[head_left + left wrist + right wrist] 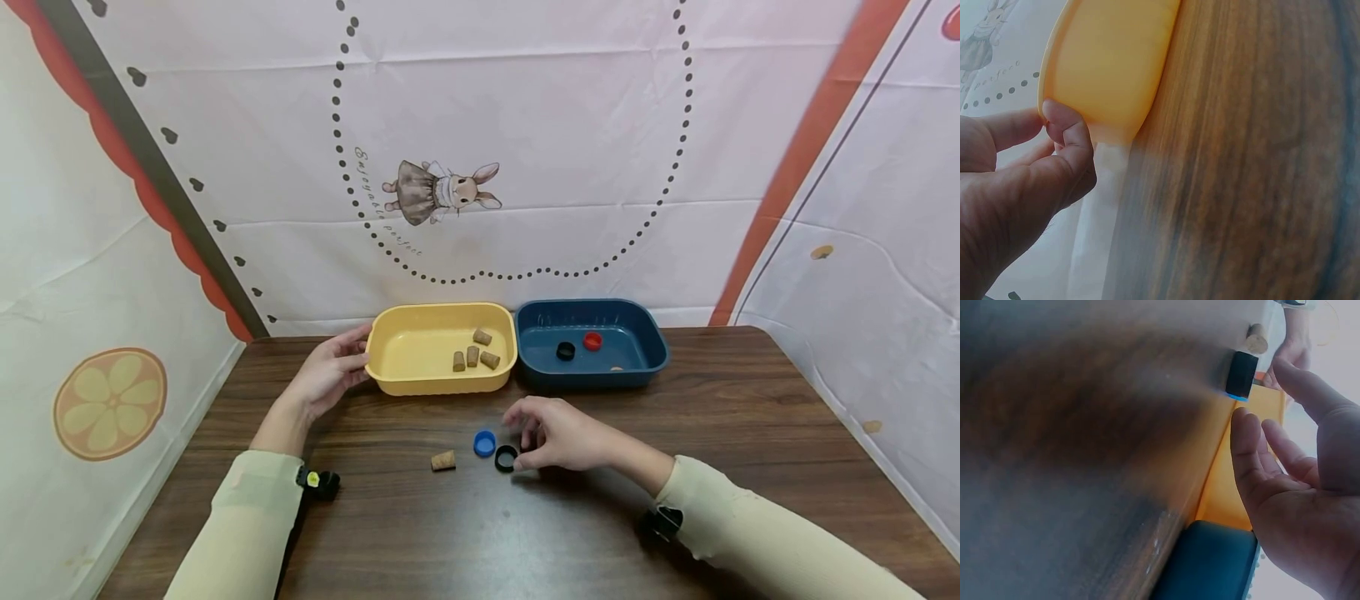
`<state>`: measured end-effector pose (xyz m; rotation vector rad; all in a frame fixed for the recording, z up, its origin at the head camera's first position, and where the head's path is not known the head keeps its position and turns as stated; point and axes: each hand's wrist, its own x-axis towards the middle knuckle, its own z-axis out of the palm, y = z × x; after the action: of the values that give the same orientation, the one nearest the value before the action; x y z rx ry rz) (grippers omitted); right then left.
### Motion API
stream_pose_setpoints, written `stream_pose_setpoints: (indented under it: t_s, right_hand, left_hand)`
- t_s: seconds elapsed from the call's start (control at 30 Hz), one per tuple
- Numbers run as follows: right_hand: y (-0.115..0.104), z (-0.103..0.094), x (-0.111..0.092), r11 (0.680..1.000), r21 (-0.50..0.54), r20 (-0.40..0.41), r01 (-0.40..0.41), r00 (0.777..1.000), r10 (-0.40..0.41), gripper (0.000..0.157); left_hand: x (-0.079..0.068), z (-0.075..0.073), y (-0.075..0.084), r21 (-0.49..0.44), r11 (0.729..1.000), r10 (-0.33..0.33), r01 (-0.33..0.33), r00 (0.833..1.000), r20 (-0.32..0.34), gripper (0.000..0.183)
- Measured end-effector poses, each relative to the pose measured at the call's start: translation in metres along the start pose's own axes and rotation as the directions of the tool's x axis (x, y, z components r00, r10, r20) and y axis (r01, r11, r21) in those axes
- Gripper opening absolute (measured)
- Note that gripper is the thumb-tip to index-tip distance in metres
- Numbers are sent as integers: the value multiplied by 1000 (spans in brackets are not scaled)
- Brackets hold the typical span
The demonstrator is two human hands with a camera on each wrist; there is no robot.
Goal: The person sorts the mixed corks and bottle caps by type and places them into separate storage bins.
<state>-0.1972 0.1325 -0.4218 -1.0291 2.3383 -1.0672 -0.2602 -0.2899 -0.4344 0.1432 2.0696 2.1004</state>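
At its left end, the yellow tray (412, 387) has its rim pinched between thumb and fingers of my left hand (1029, 169). Several corks (472, 356) lie in the right part of that tray. My right hand (562, 435) is over the table, its fingers loosely bent and nothing between them. Its thumb tip is right at a black bottle cap (1242, 375). A blue bottle cap (484, 443) lies just beside the black one, mostly hidden behind it in the right wrist view. Left of both caps, a single cork (443, 461) lies on its side.
A dark blue tray (600, 379) stands against the yellow one on its right. Inside it are a black cap (566, 351), a red cap (592, 341) and a small tan piece (617, 368). Behind the wooden table (405, 533) hangs a printed cloth (540, 125).
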Motion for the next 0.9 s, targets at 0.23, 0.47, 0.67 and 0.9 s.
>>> stream_pose_setpoints:
  t_s: [0.23, 0.47, 0.67, 0.9]
  right_hand:
    - [3, 6, 4, 999, 25, 19, -26, 1000, 25, 45]
    - [3, 10, 7, 999, 0, 41, -53, 998, 53, 42]
    - [2, 11, 8, 999, -19, 45, -51, 998, 52, 41]
    - [2, 12, 8, 998, -47, 48, -49, 998, 51, 38]
  left_hand:
    - [0, 0, 1, 8, 1000, -8, 8, 1000, -9, 65]
    - [1, -1, 0, 5, 1000, -14, 14, 1000, -13, 65]
    - [0, -1, 0, 6, 1000, -14, 14, 1000, -13, 65]
    - [0, -1, 0, 5, 1000, -10, 10, 1000, -10, 64]
